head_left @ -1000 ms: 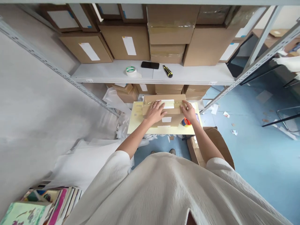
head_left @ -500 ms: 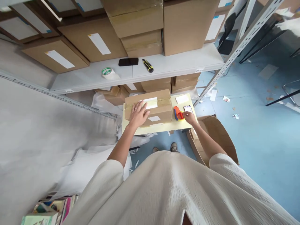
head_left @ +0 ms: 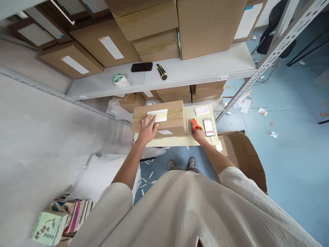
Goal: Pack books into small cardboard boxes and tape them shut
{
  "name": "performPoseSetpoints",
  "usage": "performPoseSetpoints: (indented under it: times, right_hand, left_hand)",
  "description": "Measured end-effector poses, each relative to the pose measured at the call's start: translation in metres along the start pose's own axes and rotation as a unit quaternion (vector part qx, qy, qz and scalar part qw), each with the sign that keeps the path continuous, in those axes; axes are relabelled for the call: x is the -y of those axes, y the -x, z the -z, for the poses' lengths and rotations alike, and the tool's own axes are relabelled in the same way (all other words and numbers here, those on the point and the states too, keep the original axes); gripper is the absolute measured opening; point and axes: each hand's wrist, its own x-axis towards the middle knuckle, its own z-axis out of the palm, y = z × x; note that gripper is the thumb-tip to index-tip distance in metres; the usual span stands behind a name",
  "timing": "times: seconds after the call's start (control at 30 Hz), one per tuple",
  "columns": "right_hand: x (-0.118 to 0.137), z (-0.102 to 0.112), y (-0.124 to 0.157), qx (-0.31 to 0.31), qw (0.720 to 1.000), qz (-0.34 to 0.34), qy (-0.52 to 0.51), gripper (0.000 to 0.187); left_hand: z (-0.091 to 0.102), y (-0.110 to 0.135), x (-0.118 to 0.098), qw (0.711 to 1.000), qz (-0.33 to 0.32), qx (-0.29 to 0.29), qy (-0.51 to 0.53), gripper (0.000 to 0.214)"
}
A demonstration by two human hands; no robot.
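From the head camera, the left hand lies flat and released, fingers spread, on top of the sealed cardboard box, just below the white label stuck across its taped seam. The box sits on the left part of a small pale-yellow table that stands in front of the person's shoes.

The right hand is at the orange and blue tape dispenser, which stands on the table just beside the box's right end. The fingertips touch the dispenser (whether they are closed around it cannot be told from this angle). Just right of the dispenser lies a small blurred card, and a loose white slip lies behind it.

Above the table, a grey shelf carries a roll of tape, a black phone and a yellow-black utility knife, with stacked brown cartons behind them. An open carton stands on the blue floor at the right, and books are piled at lower left.
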Motion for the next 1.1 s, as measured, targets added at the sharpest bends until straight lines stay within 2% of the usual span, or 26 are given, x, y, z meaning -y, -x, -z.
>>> performPoseSetpoints:
  times: [0.17,0.3,0.53,0.63,0.7,0.77,0.87,1.0,1.1]
  right_hand:
    - [-0.001,-0.002,-0.002,0.011,1.0,0.024,0.005,0.032]
    - [-0.006,0.005,-0.002,0.004,1.0,0.026,-0.006,0.033]
    - [-0.014,0.043,0.015,-0.061,0.995,-0.034,-0.073,0.034]
    - [-0.02,0.067,0.029,-0.138,0.977,-0.045,-0.154,0.041]
    - [-0.024,0.088,0.039,-0.197,0.953,-0.004,-0.231,0.051]
    - [-0.025,0.114,0.048,-0.249,0.917,0.072,-0.302,0.061]
    - [-0.012,0.157,0.061,-0.281,0.874,0.156,-0.366,0.065]
    - [0.03,0.203,0.075,-0.24,0.838,0.244,-0.425,0.056]
    - [0.07,0.217,0.078,-0.181,0.831,0.283,-0.444,0.054]
  left_hand:
    - [0.0,0.0,-0.001,1.0,0.009,0.011,-0.009,0.064]
    - [0.001,-0.001,0.0,1.0,0.006,0.011,-0.004,0.064]
    - [0.002,-0.003,0.002,1.0,-0.002,0.003,0.004,0.064]
    - [0.002,-0.004,0.003,1.0,-0.005,0.006,0.006,0.064]
    - [0.001,-0.005,0.005,1.0,-0.011,0.006,0.011,0.063]
    - [0.0,-0.006,0.007,1.0,-0.014,0.003,0.016,0.063]
    - [0.0,-0.009,0.012,1.0,-0.02,0.002,0.025,0.062]
    - [0.006,-0.011,0.023,0.997,-0.058,0.009,0.057,0.063]
    - [0.011,-0.011,0.034,0.993,-0.078,0.016,0.092,0.063]
